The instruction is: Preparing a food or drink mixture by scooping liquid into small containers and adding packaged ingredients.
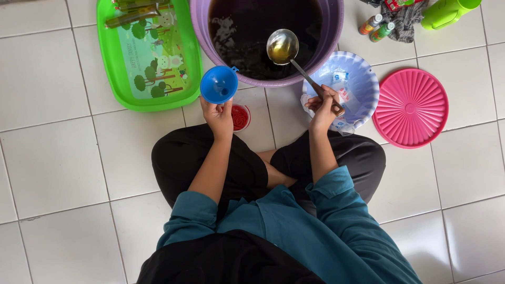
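Ladle (282, 46) in right hand (324, 105); funnel (219, 84) in left hand (219, 117).

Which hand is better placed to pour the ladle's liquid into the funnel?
Right: the right hand grips the ladle holding liquid; the left hand steadies the blue funnel.

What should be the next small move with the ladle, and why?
Probably swing the ladle across to the blue funnel and tip it in. The right hand holds it level over the purple tub, liquid in its bowl, while the left hand holds the funnel upright.
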